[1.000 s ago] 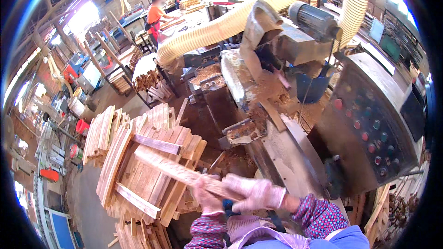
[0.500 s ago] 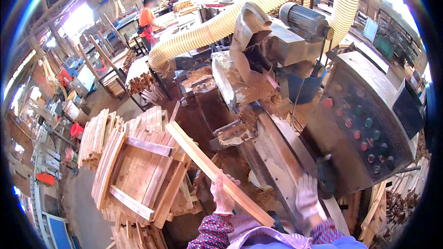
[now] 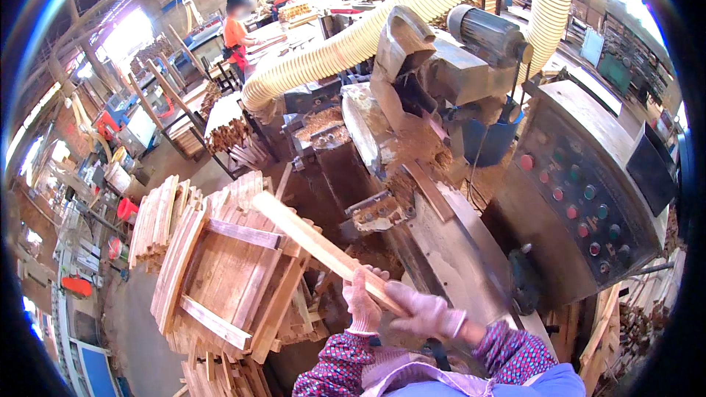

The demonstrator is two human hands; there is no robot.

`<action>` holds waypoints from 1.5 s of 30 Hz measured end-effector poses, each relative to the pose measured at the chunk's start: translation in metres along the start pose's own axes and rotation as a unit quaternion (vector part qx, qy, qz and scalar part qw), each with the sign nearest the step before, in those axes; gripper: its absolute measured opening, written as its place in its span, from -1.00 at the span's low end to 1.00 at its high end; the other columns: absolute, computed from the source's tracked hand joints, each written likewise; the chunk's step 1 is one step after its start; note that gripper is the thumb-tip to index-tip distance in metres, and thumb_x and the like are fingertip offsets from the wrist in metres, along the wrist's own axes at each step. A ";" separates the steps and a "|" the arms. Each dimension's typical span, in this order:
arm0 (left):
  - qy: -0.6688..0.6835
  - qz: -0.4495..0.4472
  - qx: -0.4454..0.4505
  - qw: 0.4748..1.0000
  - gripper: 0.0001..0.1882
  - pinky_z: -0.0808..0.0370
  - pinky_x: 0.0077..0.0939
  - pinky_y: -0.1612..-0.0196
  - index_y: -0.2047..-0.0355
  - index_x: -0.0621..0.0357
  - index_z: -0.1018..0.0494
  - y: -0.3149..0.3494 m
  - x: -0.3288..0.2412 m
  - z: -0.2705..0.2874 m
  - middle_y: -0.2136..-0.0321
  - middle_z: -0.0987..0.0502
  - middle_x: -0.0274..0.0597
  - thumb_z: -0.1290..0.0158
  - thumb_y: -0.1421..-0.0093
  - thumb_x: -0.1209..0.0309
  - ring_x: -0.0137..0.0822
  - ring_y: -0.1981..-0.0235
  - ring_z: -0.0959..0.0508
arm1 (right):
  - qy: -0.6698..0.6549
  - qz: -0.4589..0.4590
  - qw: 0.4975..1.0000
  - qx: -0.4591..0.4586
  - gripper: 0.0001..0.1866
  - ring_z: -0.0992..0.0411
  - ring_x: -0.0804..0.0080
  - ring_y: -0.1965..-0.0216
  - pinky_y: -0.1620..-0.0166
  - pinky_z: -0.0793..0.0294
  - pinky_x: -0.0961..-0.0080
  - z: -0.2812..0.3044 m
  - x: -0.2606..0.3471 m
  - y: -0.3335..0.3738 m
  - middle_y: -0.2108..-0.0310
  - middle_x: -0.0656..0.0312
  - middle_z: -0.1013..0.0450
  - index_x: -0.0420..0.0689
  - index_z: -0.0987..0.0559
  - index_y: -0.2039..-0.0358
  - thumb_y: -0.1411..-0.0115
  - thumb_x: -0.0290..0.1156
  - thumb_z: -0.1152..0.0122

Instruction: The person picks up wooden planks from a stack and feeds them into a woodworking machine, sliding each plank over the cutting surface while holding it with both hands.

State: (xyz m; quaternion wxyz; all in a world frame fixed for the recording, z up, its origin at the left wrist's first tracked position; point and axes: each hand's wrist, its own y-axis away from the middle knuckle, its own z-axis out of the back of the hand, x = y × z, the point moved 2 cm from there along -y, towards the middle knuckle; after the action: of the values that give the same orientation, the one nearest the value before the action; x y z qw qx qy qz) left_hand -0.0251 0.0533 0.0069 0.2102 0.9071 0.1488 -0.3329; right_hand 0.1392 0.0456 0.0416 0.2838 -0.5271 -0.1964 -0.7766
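Observation:
A pale wooden strip (image 3: 309, 239) slants up and to the left in front of me. My left hand (image 3: 362, 305), in a light glove, is closed around its lower part. My right hand (image 3: 426, 312), gloved too and slightly blurred, has its fingers closed over the strip's near end, with the palm hiding that end. Just beyond my hands runs the metal bed (image 3: 456, 250) of a woodworking machine. A shorter, darker wooden piece (image 3: 430, 191) lies on this bed near the sawdust-covered cutting head (image 3: 412, 139).
Left of the machine stands a stack of boards (image 3: 228, 272). To the right is a control panel (image 3: 573, 191) with several red and green buttons. A ribbed dust hose (image 3: 331, 62) arches over the machine, near a blue bucket (image 3: 489, 139). A person in orange (image 3: 235, 36) stands farther back.
My right hand has left the machine bed and moved left onto the strip's near end. The strip has shifted slightly up and left. The darker piece on the bed now shows a free near end.

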 end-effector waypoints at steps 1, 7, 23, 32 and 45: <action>-0.016 0.029 0.008 0.999 -0.58 -0.53 -0.22 0.16 -0.04 0.14 -0.30 0.006 0.001 -0.008 0.29 -0.43 -0.18 -0.08 -0.23 0.28 -0.27 0.29 -0.49 | 0.115 0.041 0.992 -0.014 -0.23 -0.30 0.00 -0.19 -0.19 -0.33 0.31 -0.009 0.006 0.017 -0.25 -0.17 -0.20 -0.19 -0.17 -0.30 -0.14 -0.23 -0.24; -0.389 -0.363 0.004 0.846 -0.71 -0.33 -0.46 0.33 0.50 -0.01 -0.37 -0.149 -0.168 0.110 0.50 -0.35 -0.33 0.05 -0.31 0.15 -0.43 0.40 -0.37 | 0.282 -0.218 0.926 -0.122 -0.29 -0.30 -0.10 -0.16 -0.15 -0.36 0.16 0.002 -0.029 0.151 -0.24 -0.26 -0.16 -0.21 -0.24 -0.25 -0.13 -0.21 -0.17; 0.164 -0.241 -0.349 0.891 -0.32 -0.32 -0.15 -0.25 -0.17 0.12 -0.36 -0.391 -0.353 0.394 -0.20 -0.32 -0.04 -0.18 -0.08 0.10 0.01 -0.13 -0.36 | 0.596 -0.141 0.773 -0.164 -0.46 -0.12 0.13 -0.27 -0.32 -0.05 0.12 0.131 -0.145 -0.078 -0.21 0.06 -0.22 -0.20 -0.38 -0.13 -0.17 -0.22 -0.08; 0.025 -0.226 -0.218 0.949 -0.34 -0.46 -0.20 -0.06 0.02 0.14 -0.40 -0.186 -0.220 0.196 0.12 -0.50 -0.10 0.11 -0.24 -0.22 -0.12 0.03 -0.49 | 0.237 0.017 0.952 -0.194 -0.39 -0.27 -0.05 -0.22 -0.28 -0.23 0.24 0.061 -0.034 -0.150 -0.20 -0.12 -0.29 -0.25 -0.26 -0.24 -0.26 -0.23 -0.10; 0.011 -0.029 -0.011 0.999 -0.53 -0.53 -0.23 0.17 0.06 0.19 -0.33 0.042 0.016 0.002 0.31 -0.48 -0.17 -0.04 -0.26 0.04 -0.21 0.31 -0.52 | 0.145 0.021 0.988 -0.044 -0.17 -0.36 -0.08 -0.13 -0.13 -0.42 0.21 -0.009 0.014 0.089 -0.29 -0.18 -0.13 -0.23 -0.10 -0.32 -0.15 -0.15 -0.23</action>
State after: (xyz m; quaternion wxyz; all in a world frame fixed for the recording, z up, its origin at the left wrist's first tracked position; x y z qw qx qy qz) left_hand 0.0025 0.0174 0.0068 0.2090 0.9037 0.1810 -0.3269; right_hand 0.1866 -0.0308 0.0517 0.3020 -0.4248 -0.1071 -0.8467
